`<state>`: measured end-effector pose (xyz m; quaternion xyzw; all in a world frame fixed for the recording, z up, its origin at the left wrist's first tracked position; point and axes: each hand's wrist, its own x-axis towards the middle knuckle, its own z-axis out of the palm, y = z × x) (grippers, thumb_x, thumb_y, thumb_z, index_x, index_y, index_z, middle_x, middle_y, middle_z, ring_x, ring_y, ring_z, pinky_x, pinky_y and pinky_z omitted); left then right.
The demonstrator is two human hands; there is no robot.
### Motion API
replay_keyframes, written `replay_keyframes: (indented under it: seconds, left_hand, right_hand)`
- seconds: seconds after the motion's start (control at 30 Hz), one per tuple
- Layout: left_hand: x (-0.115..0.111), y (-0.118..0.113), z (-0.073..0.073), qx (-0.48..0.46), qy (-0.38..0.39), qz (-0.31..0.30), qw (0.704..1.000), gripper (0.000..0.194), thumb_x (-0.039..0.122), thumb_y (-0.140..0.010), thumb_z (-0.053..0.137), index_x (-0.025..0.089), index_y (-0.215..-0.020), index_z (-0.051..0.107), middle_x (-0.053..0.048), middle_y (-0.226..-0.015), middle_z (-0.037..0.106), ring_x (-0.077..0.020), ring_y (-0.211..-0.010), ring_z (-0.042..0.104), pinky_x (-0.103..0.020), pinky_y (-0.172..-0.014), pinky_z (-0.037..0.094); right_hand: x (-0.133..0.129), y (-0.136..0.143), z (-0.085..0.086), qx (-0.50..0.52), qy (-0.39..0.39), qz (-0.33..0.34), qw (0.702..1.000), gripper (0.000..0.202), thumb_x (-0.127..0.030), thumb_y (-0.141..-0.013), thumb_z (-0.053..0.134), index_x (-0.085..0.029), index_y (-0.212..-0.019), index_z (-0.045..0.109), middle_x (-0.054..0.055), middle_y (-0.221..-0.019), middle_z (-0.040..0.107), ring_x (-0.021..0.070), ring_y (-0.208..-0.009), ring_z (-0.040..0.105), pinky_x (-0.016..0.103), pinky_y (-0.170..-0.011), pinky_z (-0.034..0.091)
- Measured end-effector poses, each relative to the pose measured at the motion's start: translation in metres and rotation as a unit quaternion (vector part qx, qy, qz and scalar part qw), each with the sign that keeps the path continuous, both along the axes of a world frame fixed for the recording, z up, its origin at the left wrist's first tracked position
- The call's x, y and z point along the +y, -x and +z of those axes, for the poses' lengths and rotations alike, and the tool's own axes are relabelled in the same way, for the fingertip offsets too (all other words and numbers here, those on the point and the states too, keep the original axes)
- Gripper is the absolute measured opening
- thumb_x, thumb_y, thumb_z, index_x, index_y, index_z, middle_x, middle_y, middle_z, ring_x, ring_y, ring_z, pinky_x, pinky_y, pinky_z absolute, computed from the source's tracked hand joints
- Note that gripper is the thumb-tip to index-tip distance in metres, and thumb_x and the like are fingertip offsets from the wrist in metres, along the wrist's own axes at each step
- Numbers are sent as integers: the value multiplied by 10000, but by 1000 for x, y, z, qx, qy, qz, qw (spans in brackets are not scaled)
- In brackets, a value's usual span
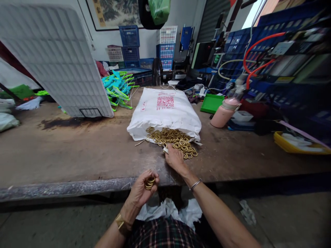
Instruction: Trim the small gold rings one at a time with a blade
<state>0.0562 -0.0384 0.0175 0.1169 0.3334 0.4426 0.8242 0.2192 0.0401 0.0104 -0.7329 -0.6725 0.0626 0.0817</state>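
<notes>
Reaching forward, your right hand [175,157] rests fingers-down on near edge of loose brass rings [172,138] spilling from white sack [165,110]; grip unclear. Left hand [143,187], nearer you than sack, closed round small ring stack [149,183].

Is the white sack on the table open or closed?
Open. The white sack lies on its side, and brass rings spill from its mouth onto the table.
</notes>
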Motion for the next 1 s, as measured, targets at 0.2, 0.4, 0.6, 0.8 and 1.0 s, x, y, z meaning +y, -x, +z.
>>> replay_keyframes:
  seconds: [0.2, 0.4, 0.6, 0.8, 1.0]
  left_hand:
    - [0, 0, -1, -8, 8, 4, 1000, 220, 248, -646, 691, 132, -643, 504, -2, -636, 547, -106, -591, 547, -148, -399, 329]
    - [0, -1, -1, -16, 2, -8, 1000, 272, 277, -665, 678, 144, -640, 442, 25, -587, 486, -83, -550, 502, -146, -390, 298]
    - [2, -6, 2, 49, -21, -15, 998, 335, 332, -657, 682, 178, -684, 385, 77, -521, 385, -50, -461, 423, -134, -369, 242]
    - [10, -13, -1, 230, -128, 19, 965, 362, 453, -706, 593, 195, -917, 453, 89, -501, 401, -58, -418, 396, -144, -348, 257]
    - [20, -14, -2, 296, -147, 10, 944, 387, 473, -704, 567, 171, -934, 494, 79, -507, 441, -51, -391, 392, -147, -337, 270]
  right_hand:
    - [-3, 1, -1, 9, 1, -11, 1000, 277, -311, -852, 361, -167, -1077, 438, 101, -876, 655, 234, -803, 617, 306, -658, 358]
    - [2, 1, 4, -4, 31, -7, 999, 275, -320, -846, 365, -162, -1044, 472, 114, -888, 650, 226, -831, 611, 296, -675, 365]
    - [0, -4, 4, 18, 11, 5, 1000, 239, -301, -834, 386, -195, -1032, 467, 77, -860, 653, 214, -774, 607, 280, -617, 330]
    - [-20, -1, 4, 138, -44, 81, 986, 170, -265, -816, 405, -200, -934, 508, 27, -741, 612, 161, -673, 550, 247, -597, 305]
    - [-39, 11, 2, 346, -52, 127, 928, 128, -297, -783, 409, -193, -805, 481, -20, -678, 494, 122, -623, 449, 223, -588, 332]
